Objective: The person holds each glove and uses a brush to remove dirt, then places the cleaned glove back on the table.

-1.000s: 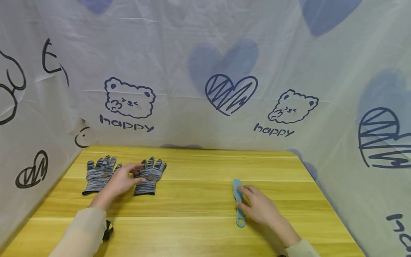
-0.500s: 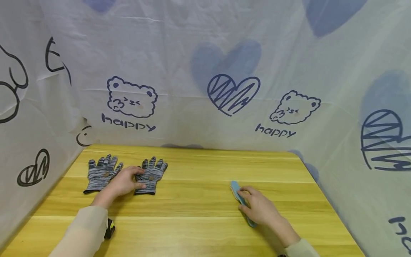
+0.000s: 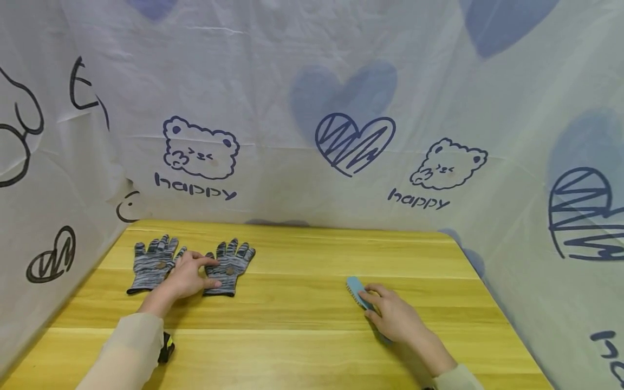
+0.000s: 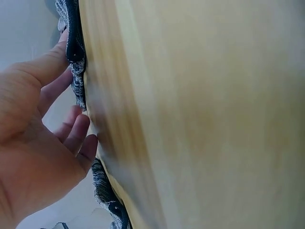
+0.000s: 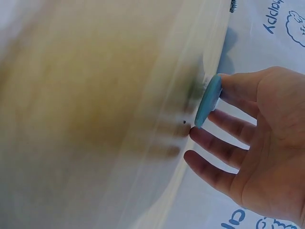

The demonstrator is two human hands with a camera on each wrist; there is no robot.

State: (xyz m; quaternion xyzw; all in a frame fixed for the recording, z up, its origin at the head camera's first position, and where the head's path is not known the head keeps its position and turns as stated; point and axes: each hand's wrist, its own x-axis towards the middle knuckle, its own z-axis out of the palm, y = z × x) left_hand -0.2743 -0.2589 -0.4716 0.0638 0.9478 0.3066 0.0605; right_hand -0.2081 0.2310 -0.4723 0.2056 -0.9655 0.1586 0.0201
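Two grey-and-black striped knit gloves lie flat on the wooden table, fingers pointing away from me, each with a small brown mark on it. Over the left glove's (image 3: 153,265) right side reaches my left hand (image 3: 182,277), its thumb and index finger spread on the near edge of the right glove (image 3: 233,271). The left wrist view shows the thumb and fingers against the knit fabric (image 4: 76,52). My right hand (image 3: 394,313) pinches a light blue brush (image 3: 356,287) between thumb and fingers. The brush is tilted, with pale bristles facing left. The hand covers part of its handle.
The yellow wood-grain table (image 3: 292,346) stretches between the hands. A white curtain (image 3: 273,97) with hearts and bear drawings surrounds its back and sides. Beside my left cuff sits a black item (image 3: 167,348) with a yellow mark.
The brush, earlier flat with its back up, has been turned on its side so the bristles show on the left. The left hand has come down onto the right glove's edge.
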